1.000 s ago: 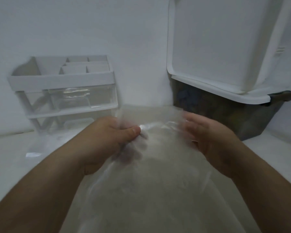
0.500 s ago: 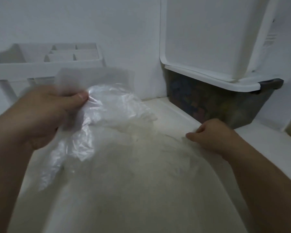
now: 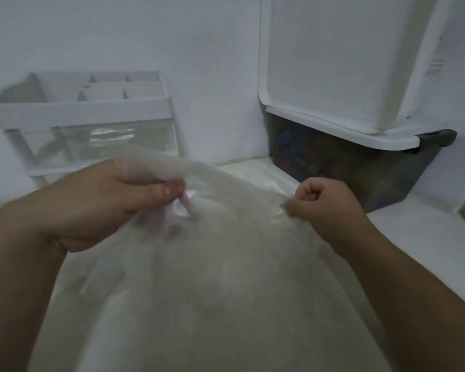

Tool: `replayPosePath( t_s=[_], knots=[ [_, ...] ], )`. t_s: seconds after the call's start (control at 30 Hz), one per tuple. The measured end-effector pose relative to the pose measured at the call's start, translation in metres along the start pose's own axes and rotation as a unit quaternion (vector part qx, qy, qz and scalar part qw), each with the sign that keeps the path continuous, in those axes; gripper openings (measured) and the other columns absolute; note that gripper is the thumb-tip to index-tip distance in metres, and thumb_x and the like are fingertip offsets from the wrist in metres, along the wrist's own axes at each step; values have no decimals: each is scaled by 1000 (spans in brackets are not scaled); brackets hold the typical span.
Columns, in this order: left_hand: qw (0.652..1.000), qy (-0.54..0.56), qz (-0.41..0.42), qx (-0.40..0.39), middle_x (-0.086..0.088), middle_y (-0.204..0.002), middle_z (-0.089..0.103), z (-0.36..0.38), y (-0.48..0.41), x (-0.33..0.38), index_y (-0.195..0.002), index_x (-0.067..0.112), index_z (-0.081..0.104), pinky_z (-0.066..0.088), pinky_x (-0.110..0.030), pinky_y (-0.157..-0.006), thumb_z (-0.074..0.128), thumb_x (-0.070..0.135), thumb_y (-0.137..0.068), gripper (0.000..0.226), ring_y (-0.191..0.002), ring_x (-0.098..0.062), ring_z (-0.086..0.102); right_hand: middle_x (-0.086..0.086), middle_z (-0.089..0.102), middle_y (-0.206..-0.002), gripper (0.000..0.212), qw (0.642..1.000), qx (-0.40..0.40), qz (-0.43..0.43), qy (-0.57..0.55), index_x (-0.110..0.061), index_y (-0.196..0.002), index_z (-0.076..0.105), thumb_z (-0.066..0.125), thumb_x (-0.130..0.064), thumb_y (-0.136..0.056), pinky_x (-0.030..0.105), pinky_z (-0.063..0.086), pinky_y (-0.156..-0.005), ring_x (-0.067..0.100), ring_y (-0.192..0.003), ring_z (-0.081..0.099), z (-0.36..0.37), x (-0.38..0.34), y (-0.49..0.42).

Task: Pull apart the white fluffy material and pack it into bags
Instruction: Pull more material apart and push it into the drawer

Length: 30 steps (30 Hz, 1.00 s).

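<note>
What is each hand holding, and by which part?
Both hold the clear plastic bag by its top edge: left hand grips the left side, right hand pinches the right side.

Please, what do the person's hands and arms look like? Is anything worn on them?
Nothing worn shows. The left hand and right hand are bare: no gloves, rings or watch. The left forearm and right forearm are uncovered, with no sleeve in view.

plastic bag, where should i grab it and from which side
Probably the loose top edge of the plastic bag, one hand from each side, as the left hand and right hand do now. The body bulges with white filling and offers no fold to pinch; the slack film at the mouth gathers easily between thumb and fingers.
</note>
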<state>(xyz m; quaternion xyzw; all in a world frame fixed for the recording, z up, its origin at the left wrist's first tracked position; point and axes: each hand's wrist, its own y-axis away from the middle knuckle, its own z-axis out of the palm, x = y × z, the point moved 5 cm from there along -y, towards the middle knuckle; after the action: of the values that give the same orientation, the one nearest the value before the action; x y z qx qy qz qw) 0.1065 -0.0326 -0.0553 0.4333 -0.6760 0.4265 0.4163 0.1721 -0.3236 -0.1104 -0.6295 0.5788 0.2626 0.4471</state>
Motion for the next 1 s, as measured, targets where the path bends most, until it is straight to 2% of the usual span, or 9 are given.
replayPosePath(
  t_s=[0.17, 0.23, 0.3, 0.33, 0.5, 0.6, 0.7, 0.83, 1.0],
  knots=[
    [996, -87, -11, -33, -22, -102, 73, 25, -3, 4, -97, 11, 78, 46, -68, -95, 71, 44, -79, 38, -103, -47, 64, -6, 60, -56, 16, 990, 29, -18, -138, -6, -80, 66, 81, -3, -76, 23, 52, -52, 7, -51, 59, -6, -17, 6],
    [987, -160, 7, -27, -1, -106, 75, 32, -9, 5, -92, 25, 79, 48, -56, -100, 67, 42, -90, 21, -106, -23, 68, -4, 68, -63, 14, 989, 6, -30, -142, -10, -80, 69, 81, -5, -76, 23, 53, -54, 7, -55, 63, -4, -35, 8],
    [978, -208, 29, -14, 25, -125, 64, 39, -15, 7, -91, 42, 77, 44, -41, -109, 63, 38, -95, 15, -122, 7, 55, -1, 73, -71, 15, 988, -38, -52, -142, -11, -81, 71, 83, -5, -73, 22, 56, -59, 9, -61, 67, -2, -61, 10],
    [974, -221, 57, -11, 30, -132, 55, 41, -18, 10, -94, 48, 75, 42, -39, -111, 62, 40, -95, 15, -127, 11, 48, -1, 74, -71, 17, 984, -58, -73, -149, -13, -79, 72, 85, -4, -70, 21, 56, -60, 8, -62, 67, -2, -78, 10],
    [966, -221, 126, 45, 26, -146, 45, 34, -18, 23, -111, 52, 63, 46, -28, -102, 63, 27, -96, 28, -127, 5, 50, -3, 76, -75, 26, 973, -135, -156, -105, -26, -78, 76, 91, -13, -62, 26, 57, -68, 10, -68, 70, -8, -137, 8],
    [965, -201, 149, 75, 22, -121, 63, 31, -10, 36, -104, 38, 74, 44, -10, -83, 64, 18, -96, 24, -107, 3, 62, -3, 77, -79, 24, 970, -134, -164, -116, -25, -81, 77, 91, -15, -64, 26, 58, -73, 12, -74, 73, -9, -145, 5],
    [973, -166, 140, 78, 15, -93, 69, 30, -9, 39, -90, 24, 77, 45, -11, -68, 66, 15, -94, 15, -83, -2, 66, -2, 76, -76, 13, 970, -123, -155, -144, -19, -79, 77, 83, -9, -74, 18, 55, -64, 9, -66, 70, -8, -145, -4],
    [973, -170, 141, 71, 15, -88, 65, 35, -11, 37, -80, 27, 75, 45, -20, -65, 62, 20, -87, 16, -76, -13, 65, 4, 71, -66, 6, 975, -96, -137, -145, -16, -85, 77, 75, -10, -85, 13, 47, -52, 7, -53, 62, -11, -141, -12],
    [969, -178, 144, 98, 11, -80, 63, 31, -13, 33, -74, 25, 73, 43, -22, -61, 64, 11, -88, 21, -69, -12, 61, 14, 77, -87, 21, 967, -119, -92, -204, -14, -95, 78, 76, -30, -82, 46, 55, -89, 36, -90, 73, -14, -128, -14]
  ],
)
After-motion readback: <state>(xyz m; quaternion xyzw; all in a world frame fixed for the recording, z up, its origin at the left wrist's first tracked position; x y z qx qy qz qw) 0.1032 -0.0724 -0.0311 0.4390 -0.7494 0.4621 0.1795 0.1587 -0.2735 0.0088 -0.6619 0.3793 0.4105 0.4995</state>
